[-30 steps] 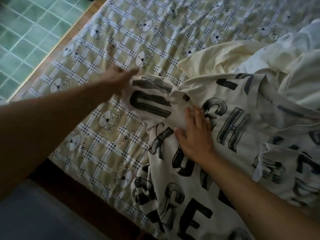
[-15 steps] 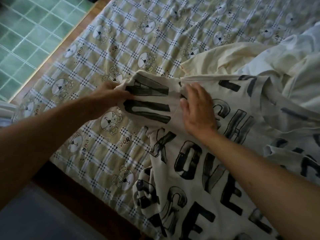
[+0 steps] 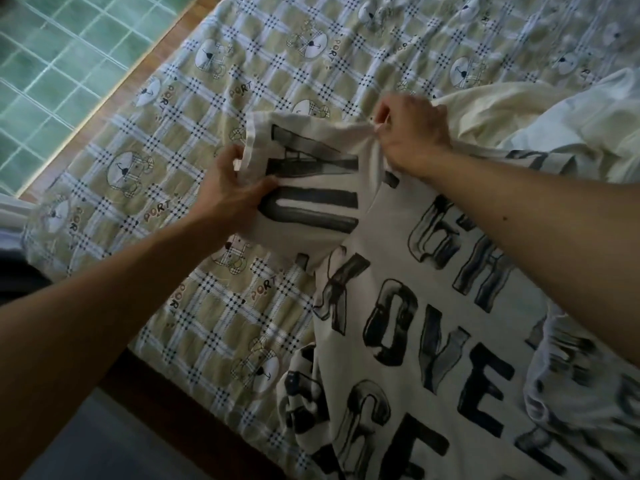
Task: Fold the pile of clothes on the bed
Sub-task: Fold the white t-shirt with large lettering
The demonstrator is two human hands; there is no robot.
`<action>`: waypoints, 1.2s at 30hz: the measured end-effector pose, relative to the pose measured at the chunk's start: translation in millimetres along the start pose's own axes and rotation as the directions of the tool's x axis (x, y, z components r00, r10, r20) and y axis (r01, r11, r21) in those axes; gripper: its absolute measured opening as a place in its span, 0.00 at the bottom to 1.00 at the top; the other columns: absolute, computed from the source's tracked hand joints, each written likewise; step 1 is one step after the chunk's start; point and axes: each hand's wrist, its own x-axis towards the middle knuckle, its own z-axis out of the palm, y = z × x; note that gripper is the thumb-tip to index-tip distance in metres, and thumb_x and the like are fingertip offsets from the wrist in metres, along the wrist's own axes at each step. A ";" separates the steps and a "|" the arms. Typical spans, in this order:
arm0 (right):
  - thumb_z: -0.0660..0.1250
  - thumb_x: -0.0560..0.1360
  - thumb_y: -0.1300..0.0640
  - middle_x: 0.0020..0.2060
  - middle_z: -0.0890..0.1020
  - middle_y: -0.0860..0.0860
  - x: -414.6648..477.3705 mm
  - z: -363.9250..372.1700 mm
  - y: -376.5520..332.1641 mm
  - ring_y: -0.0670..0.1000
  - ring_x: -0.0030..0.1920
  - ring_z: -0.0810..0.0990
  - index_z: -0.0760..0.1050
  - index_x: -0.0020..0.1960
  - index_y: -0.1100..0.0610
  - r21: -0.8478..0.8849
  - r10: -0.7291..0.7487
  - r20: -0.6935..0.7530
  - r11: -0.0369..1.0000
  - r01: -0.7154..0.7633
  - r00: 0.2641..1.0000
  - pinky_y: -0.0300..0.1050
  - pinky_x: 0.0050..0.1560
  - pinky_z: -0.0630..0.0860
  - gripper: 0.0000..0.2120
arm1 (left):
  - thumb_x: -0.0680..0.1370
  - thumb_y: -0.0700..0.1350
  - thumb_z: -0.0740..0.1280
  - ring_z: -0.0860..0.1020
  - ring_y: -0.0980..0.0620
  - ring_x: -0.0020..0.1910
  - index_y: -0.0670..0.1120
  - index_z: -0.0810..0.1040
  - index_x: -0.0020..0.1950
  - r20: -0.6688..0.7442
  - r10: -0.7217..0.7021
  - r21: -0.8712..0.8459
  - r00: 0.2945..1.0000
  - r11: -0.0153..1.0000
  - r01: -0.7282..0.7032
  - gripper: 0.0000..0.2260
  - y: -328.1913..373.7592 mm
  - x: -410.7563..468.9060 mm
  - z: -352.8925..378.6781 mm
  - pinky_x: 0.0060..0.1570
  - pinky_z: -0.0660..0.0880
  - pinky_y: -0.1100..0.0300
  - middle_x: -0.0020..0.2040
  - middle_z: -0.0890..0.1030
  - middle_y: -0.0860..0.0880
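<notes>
A white T-shirt point(image 3: 408, 327) printed with big black letters lies spread over the right half of the bed. Its sleeve point(image 3: 311, 188) sticks out to the left. My left hand point(image 3: 232, 192) grips the sleeve's hem, thumb on top of the cloth. My right hand point(image 3: 412, 133) pinches the shirt at the far shoulder seam where the sleeve joins. A cream garment point(image 3: 498, 112) and a white one point(image 3: 588, 126) lie crumpled behind the shirt at the right.
The bed is covered by a checked sheet point(image 3: 194, 109) with bear prints. Its wooden frame edge point(image 3: 114, 91) runs along the left, with green floor tiles point(image 3: 59, 46) beyond. The near bed edge point(image 3: 180, 400) is dark wood.
My right hand lifted off the shirt's chest and moved up to pinch the shoulder seam. My left hand shifted its hold on the sleeve hem, and the sleeve is now pulled flatter.
</notes>
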 end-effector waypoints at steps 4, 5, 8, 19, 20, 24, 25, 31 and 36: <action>0.62 0.76 0.51 0.64 0.72 0.56 -50.8 15.9 -3.7 0.57 0.63 0.71 0.69 0.66 0.54 0.096 0.021 -0.290 0.995 0.007 0.957 0.52 0.62 0.70 0.19 | 0.74 0.46 0.72 0.85 0.53 0.45 0.49 0.67 0.70 0.065 -0.154 -0.079 0.986 0.984 0.159 0.26 -9.1 -3.2 -3.9 0.35 0.81 0.59 0.56 0.82 0.48; 0.60 0.76 0.49 0.66 0.71 0.56 -73.7 22.1 -6.3 0.56 0.65 0.69 0.68 0.69 0.55 0.131 0.015 -0.303 0.991 0.026 0.953 0.53 0.65 0.68 0.22 | 0.72 0.46 0.73 0.84 0.51 0.48 0.51 0.64 0.74 0.119 -0.167 -0.057 0.979 0.983 0.174 0.32 -11.6 -5.3 -5.4 0.37 0.82 0.58 0.59 0.81 0.47; 0.51 0.81 0.38 0.78 0.55 0.57 -140.1 50.0 -8.3 0.57 0.78 0.53 0.54 0.79 0.54 0.094 0.009 -0.087 0.996 -0.001 0.996 0.61 0.77 0.51 0.33 | 0.74 0.36 0.72 0.80 0.52 0.49 0.58 0.50 0.81 0.256 -0.132 0.024 0.958 0.991 0.130 0.45 -12.0 -12.0 -9.6 0.34 0.81 0.61 0.70 0.73 0.48; 0.54 0.81 0.39 0.81 0.46 0.49 -196.1 42.5 14.8 0.48 0.80 0.42 0.44 0.81 0.51 0.490 0.133 0.113 0.855 -0.172 0.985 0.55 0.79 0.45 0.35 | 0.81 0.33 0.60 0.80 0.57 0.48 0.66 0.51 0.79 0.499 0.298 0.372 0.814 0.775 -0.512 0.37 94.8 -66.4 44.9 0.33 0.82 0.61 0.69 0.72 0.59; 0.56 0.81 0.40 0.81 0.49 0.47 -209.7 35.1 23.8 0.47 0.80 0.45 0.45 0.81 0.49 0.570 0.184 0.101 0.795 -0.208 0.978 0.55 0.79 0.49 0.35 | 0.81 0.33 0.59 0.82 0.56 0.45 0.65 0.49 0.79 0.548 0.342 0.422 0.764 0.675 -0.605 0.37 105.8 -77.0 61.4 0.30 0.82 0.60 0.73 0.70 0.56; 0.58 0.80 0.41 0.78 0.58 0.42 -270.5 6.4 62.7 0.38 0.75 0.60 0.52 0.79 0.45 0.721 0.330 0.086 0.631 -0.287 0.940 0.45 0.73 0.66 0.31 | 0.80 0.39 0.63 0.78 0.56 0.31 0.63 0.37 0.79 0.752 0.327 0.421 0.572 0.430 -0.799 0.42 103.6 -100.7 132.0 0.28 0.79 0.63 0.80 0.58 0.50; 0.59 0.79 0.42 0.77 0.59 0.41 -285.0 0.1 73.4 0.31 0.71 0.60 0.53 0.79 0.43 0.726 0.362 0.094 0.612 -0.312 0.928 0.37 0.68 0.69 0.31 | 0.80 0.45 0.65 0.80 0.56 0.35 0.62 0.34 0.79 0.790 0.291 0.402 0.540 0.420 -0.814 0.42 94.1 -103.2 146.9 0.35 0.81 0.60 0.80 0.58 0.49; 0.67 0.77 0.51 0.76 0.58 0.43 -346.3 -24.3 146.9 0.40 0.73 0.58 0.53 0.79 0.47 0.504 0.490 0.065 0.736 -0.452 0.870 0.42 0.69 0.63 0.36 | 0.82 0.59 0.56 0.41 0.48 0.80 0.54 0.39 0.81 0.740 0.154 0.620 0.655 0.222 -0.753 0.35 15.6 -89.3 193.3 0.78 0.45 0.48 0.82 0.42 0.51; 0.75 0.70 0.58 0.77 0.55 0.53 -355.4 -20.7 212.0 0.56 0.77 0.57 0.55 0.79 0.56 0.383 0.537 -0.151 0.806 -0.451 0.830 0.54 0.72 0.65 0.44 | 0.82 0.63 0.51 0.36 0.46 0.80 0.53 0.41 0.82 0.708 0.060 0.690 0.704 0.153 -0.707 0.33 -13.0 -76.2 197.2 0.78 0.45 0.44 0.81 0.37 0.50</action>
